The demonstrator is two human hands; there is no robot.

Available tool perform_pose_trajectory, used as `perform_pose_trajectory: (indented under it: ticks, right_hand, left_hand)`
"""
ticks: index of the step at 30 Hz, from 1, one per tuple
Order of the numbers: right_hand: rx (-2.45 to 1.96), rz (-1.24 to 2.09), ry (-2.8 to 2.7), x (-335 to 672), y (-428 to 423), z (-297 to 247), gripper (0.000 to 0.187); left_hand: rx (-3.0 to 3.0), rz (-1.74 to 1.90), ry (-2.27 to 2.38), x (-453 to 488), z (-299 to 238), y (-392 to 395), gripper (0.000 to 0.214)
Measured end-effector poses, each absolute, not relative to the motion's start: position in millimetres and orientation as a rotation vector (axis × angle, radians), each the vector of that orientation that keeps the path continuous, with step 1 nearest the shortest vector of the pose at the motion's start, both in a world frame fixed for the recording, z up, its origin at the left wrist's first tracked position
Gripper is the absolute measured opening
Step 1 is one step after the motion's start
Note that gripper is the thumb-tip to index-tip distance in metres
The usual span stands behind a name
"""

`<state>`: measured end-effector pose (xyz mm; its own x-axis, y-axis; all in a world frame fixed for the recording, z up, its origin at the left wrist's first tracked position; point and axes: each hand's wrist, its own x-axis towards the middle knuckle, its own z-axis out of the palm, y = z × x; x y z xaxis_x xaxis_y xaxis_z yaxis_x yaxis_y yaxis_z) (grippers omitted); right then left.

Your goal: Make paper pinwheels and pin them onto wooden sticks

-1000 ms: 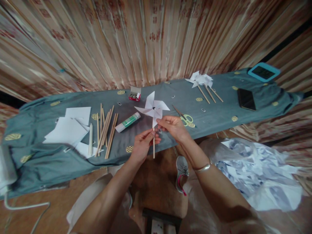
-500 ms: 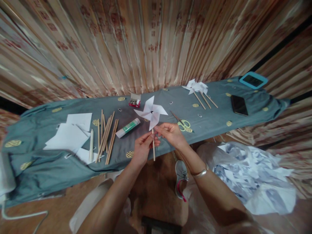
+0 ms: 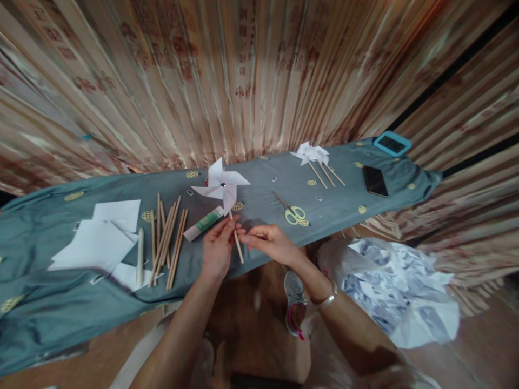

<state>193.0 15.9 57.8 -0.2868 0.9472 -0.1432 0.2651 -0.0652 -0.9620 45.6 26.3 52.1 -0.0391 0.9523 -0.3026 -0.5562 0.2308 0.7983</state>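
Below the dimly lit table [image 3: 263,183], the floor [image 3: 243,324] is sunk in shadow; behind the table, the curtain [image 3: 219,81] is softly blurred and fanned outward by lens distortion.

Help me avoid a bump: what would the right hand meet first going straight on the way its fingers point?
The right hand would likely meet the pinwheel stick first, then the left hand; whether it already touches is unclear.

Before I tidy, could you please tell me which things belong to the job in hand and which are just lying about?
Likely the job: held pinwheel; pinwheels at the back; wooden sticks; white paper; glue stick; scissors.

Likely just lying about: phone-like black object; blue-framed device.
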Motion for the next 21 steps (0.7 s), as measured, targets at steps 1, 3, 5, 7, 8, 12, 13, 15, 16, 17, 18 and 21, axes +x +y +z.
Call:
perform_pose_trajectory:
  ticks: [1, 3, 5, 7, 8, 12, 13, 15, 16, 17, 18, 21]
  right_hand:
    - [-1.292, 1.44, -1.564, 192, 15, 57, 0.052]
    - [-1.27, 1.525, -1.537, 189, 13, 54, 0.051]
    - [-1.285, 1.559, -1.53, 185, 12, 51, 0.05]
    - [-1.29, 1.54, -1.544, 181, 10, 49, 0.046]
    - [-1.286, 1.528, -1.555, 179, 9, 48, 0.044]
    - [-1.266, 1.508, -1.567, 173, 5, 47, 0.031]
    - [-1.265, 1.493, -1.563, 172, 3, 47, 0.029]
    - [-1.278, 1.434, -1.57, 173, 0, 46, 0.027]
    - [-1.296, 1.396, -1.58, 174, -1, 46, 0.027]
    - [-1.322, 1.359, -1.589, 177, -2, 46, 0.027]
    - [-1.35, 1.32, -1.596, 181, -2, 46, 0.028]
    - [-1.428, 1.221, -1.611, 204, 5, 49, 0.031]
  left_hand:
    - [0.513, 1.312, 0.979, 45, 52, 27, 0.036]
    - [0.509, 1.316, 0.983, 44, 53, 27, 0.037]
    - [0.513, 1.315, 0.995, 44, 53, 27, 0.035]
    - [0.511, 1.306, 1.008, 45, 54, 26, 0.034]
    - [0.505, 1.303, 1.012, 46, 55, 26, 0.033]
    - [0.47, 1.303, 1.011, 48, 56, 24, 0.034]
    - [0.467, 1.304, 1.007, 48, 56, 24, 0.035]
    - [0.47, 1.3, 0.989, 49, 54, 23, 0.037]
    - [0.477, 1.297, 0.973, 49, 54, 22, 0.039]
    - [0.486, 1.295, 0.955, 49, 54, 21, 0.04]
    - [0.497, 1.295, 0.937, 50, 54, 19, 0.042]
    - [0.539, 1.295, 0.922, 51, 53, 15, 0.042]
